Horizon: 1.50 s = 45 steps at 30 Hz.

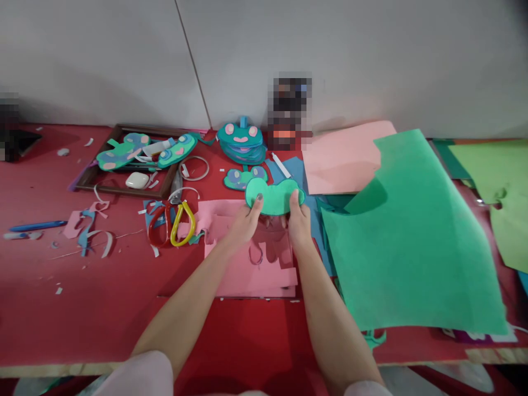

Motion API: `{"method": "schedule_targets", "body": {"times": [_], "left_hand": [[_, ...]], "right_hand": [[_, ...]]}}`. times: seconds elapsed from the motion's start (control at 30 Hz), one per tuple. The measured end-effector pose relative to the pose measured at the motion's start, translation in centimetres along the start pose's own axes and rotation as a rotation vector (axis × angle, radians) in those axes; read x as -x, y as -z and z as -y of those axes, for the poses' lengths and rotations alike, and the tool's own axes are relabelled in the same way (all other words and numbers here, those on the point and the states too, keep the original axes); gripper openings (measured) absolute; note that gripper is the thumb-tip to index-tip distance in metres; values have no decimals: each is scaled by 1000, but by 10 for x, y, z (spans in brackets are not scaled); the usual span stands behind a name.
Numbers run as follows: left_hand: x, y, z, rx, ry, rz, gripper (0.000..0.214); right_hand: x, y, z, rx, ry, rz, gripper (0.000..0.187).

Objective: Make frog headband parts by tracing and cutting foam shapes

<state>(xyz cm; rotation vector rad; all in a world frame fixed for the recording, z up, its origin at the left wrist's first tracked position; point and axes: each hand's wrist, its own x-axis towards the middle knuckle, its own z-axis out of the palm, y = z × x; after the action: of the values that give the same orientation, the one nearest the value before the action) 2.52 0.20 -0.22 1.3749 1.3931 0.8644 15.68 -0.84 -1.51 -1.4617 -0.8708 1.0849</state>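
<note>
Both my hands hold a green mask-shaped cut-out [274,198] over the red table. My left hand [246,220] pinches its left lobe, thumb on top. My right hand [299,220] grips its right lobe the same way. Under my hands lies a pink sheet [256,264] with shapes cut out of it. Just beyond the cut-out rests a finished teal mask with pink cheeks [243,177].
A large green sheet [408,247] curls up at the right, with a pink sheet [342,157] behind it. Scissors with red and yellow handles [175,220] lie to the left. A wooden frame [124,159] holds more masks. A stack of teal masks [241,140] leans by the wall.
</note>
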Motion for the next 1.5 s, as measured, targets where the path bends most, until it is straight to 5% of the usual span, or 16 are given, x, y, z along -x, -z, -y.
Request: {"method": "schedule_targets", "body": {"times": [0.17, 0.27, 0.33, 0.43, 0.63, 0.83, 0.93, 1.2, 1.5], "left_hand": [[-4, 8, 0, -27, -13, 16, 54], [-12, 15, 6, -133, -217, -57, 48], [-19, 19, 14, -315, -364, -148, 39], [-26, 21, 26, -652, -348, -151, 33], [-21, 12, 31, -921, -312, -52, 46], [-24, 13, 27, -868, -277, -75, 45], [-26, 13, 24, -784, -367, -97, 45], [-18, 10, 14, -653, -646, 112, 45], [-17, 14, 17, -691, -750, 250, 43]], "right_hand": [[-3, 2, 1, -26, 90, -131, 49], [-10, 8, -2, -179, 73, -288, 45], [-17, 12, -6, -311, -11, -373, 43], [-23, 16, -10, -409, -96, -433, 44], [-23, 13, -10, -451, -123, -392, 48], [-24, 16, -7, -547, -181, -393, 39], [-25, 19, -7, -637, -192, -342, 36], [-25, 21, -9, -674, -175, -299, 31], [-31, 29, -8, -615, -157, -115, 30]]}}
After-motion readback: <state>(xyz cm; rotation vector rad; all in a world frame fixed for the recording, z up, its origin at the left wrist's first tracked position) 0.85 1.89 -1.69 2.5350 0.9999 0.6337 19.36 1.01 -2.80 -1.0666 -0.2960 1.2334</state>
